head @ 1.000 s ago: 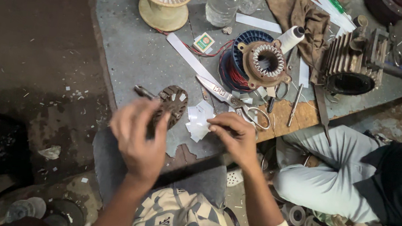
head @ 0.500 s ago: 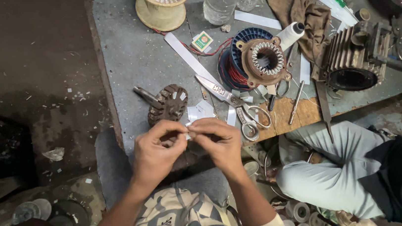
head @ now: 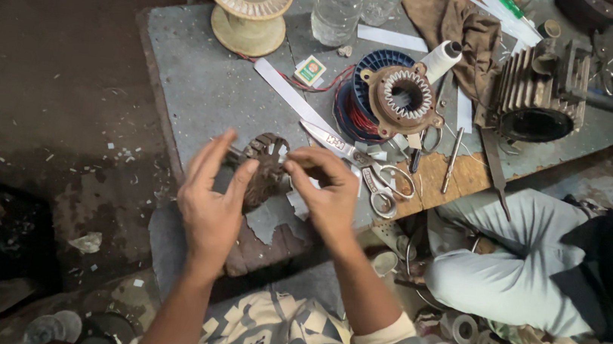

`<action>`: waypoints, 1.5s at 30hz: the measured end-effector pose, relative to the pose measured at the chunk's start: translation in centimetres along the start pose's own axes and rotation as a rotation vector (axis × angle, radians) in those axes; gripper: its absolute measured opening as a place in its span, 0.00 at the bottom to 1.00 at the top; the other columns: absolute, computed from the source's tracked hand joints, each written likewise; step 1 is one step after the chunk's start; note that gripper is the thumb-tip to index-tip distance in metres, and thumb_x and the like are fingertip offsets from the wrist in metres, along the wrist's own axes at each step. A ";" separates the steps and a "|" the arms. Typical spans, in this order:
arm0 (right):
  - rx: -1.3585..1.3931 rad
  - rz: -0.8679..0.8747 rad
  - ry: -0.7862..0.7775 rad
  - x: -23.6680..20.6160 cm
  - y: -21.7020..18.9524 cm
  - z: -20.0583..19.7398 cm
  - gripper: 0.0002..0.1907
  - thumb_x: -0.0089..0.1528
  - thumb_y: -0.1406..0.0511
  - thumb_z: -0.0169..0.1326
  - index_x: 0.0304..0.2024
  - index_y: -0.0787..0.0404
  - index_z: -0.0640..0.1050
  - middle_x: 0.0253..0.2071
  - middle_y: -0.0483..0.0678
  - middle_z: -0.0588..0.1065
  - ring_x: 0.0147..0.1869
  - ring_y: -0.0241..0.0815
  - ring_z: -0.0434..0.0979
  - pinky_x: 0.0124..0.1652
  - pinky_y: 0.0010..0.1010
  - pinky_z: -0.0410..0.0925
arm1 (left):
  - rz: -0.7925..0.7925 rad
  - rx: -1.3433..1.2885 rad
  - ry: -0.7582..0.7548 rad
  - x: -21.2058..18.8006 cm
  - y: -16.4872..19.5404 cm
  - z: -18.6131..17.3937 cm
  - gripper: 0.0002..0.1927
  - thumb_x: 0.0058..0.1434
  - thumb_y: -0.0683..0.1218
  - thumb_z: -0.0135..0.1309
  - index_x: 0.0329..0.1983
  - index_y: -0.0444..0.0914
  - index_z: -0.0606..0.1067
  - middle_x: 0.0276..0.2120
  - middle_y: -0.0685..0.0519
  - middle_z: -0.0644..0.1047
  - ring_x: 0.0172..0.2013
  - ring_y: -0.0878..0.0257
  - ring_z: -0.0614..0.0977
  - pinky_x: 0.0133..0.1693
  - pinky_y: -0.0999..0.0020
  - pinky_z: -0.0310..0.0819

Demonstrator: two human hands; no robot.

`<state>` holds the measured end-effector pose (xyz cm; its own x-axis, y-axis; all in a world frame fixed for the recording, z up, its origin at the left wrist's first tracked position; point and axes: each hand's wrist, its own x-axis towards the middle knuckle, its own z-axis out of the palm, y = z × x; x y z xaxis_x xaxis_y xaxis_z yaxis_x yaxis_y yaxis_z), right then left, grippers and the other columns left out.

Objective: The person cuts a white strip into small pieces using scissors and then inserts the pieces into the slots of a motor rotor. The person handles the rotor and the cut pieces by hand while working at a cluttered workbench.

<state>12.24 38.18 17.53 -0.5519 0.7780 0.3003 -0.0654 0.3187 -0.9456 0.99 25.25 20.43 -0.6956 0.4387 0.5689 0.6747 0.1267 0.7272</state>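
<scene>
Left hand (head: pixel 213 204): fingers spread, palm cupped beside the rotor (head: pixel 265 169), holding nothing. Right hand (head: pixel 329 189): fingertips pinched, apparently on a small scrap; contents unclear. Rotor: on the desk (head: pixel 202 85), between both hands, likely steadied for fitting. Scissors (head: pixel 364 167): just right of rotor, within reach. Stator (head: pixel 403 99): beyond, right of rotor. Spool (head: pixel 248 3): far edge, behind rotor.

Bare counter (head: pixel 202 85) lies open left of the small rotor (head: pixel 265 168). To the right, scissors (head: pixel 367 172), a blue-wound stator (head: pixel 398 98) and a finned motor housing (head: pixel 539 90) crowd the way; an empty spool (head: pixel 248 3) blocks the far edge.
</scene>
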 end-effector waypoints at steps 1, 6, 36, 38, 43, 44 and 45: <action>-0.027 -0.010 0.014 0.1 0.1 0.8 0.07 0.61 0.73 0.64 0.42 0.66 0.83 0.44 0.48 0.80 0.43 0.33 0.79 0.43 0.23 0.73 | -0.100 -0.158 -0.062 0.2 -0.5 0.4 0.18 0.67 0.42 0.61 0.59 0.32 0.77 0.53 0.44 0.81 0.53 0.56 0.81 0.55 0.67 0.73; 0.004 -0.035 0.050 -0.3 -0.2 3.4 0.06 0.61 0.73 0.63 0.42 0.66 0.83 0.43 0.47 0.79 0.45 0.33 0.79 0.46 0.23 0.73 | -0.623 -0.768 -0.097 -2.0 -2.4 1.7 0.20 0.69 0.44 0.57 0.61 0.31 0.76 0.50 0.51 0.81 0.46 0.69 0.80 0.50 0.75 0.76; -0.322 -0.086 0.127 -0.3 -1.3 0.0 0.08 0.62 0.72 0.63 0.44 0.63 0.84 0.42 0.50 0.83 0.42 0.41 0.83 0.44 0.28 0.74 | -0.591 -0.742 -0.086 -2.6 -2.7 1.5 0.23 0.65 0.36 0.60 0.63 0.28 0.73 0.50 0.49 0.80 0.44 0.67 0.82 0.47 0.75 0.79; -0.411 -0.063 0.135 -0.9 -1.3 -2.9 0.08 0.62 0.71 0.62 0.44 0.63 0.84 0.42 0.50 0.83 0.43 0.42 0.83 0.45 0.29 0.74 | -0.576 -0.722 -0.105 -2.5 -2.7 0.6 0.21 0.66 0.36 0.59 0.62 0.27 0.73 0.52 0.49 0.80 0.47 0.66 0.83 0.50 0.75 0.80; -0.722 -0.174 -0.205 -2.9 -1.4 -5.5 0.11 0.59 0.67 0.65 0.44 0.62 0.83 0.45 0.51 0.81 0.49 0.51 0.81 0.49 0.36 0.72 | -0.538 -0.694 -0.118 -1.9 -2.1 0.6 0.21 0.64 0.39 0.62 0.59 0.31 0.74 0.48 0.50 0.81 0.45 0.67 0.83 0.49 0.74 0.79; -0.724 -0.186 -0.218 -3.3 -1.5 -5.4 0.12 0.59 0.67 0.65 0.45 0.62 0.83 0.46 0.52 0.80 0.50 0.52 0.80 0.49 0.37 0.72 | -0.531 -0.680 -0.100 -1.8 -1.8 0.9 0.21 0.62 0.39 0.63 0.58 0.32 0.74 0.47 0.50 0.81 0.45 0.67 0.83 0.49 0.74 0.80; -0.723 -0.200 -0.231 -3.6 -1.6 -5.0 0.14 0.59 0.66 0.65 0.46 0.62 0.82 0.46 0.52 0.79 0.51 0.53 0.79 0.50 0.39 0.71 | -0.489 -0.545 -0.082 -1.7 -1.5 1.2 0.21 0.61 0.40 0.65 0.57 0.33 0.75 0.46 0.49 0.81 0.44 0.65 0.84 0.48 0.72 0.80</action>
<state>18.47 37.61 18.63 -0.7510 0.5613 0.3477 0.3318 0.7761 -0.5363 1.45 25.39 17.95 -0.8505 0.5130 0.1161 0.0591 -0.1261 0.9903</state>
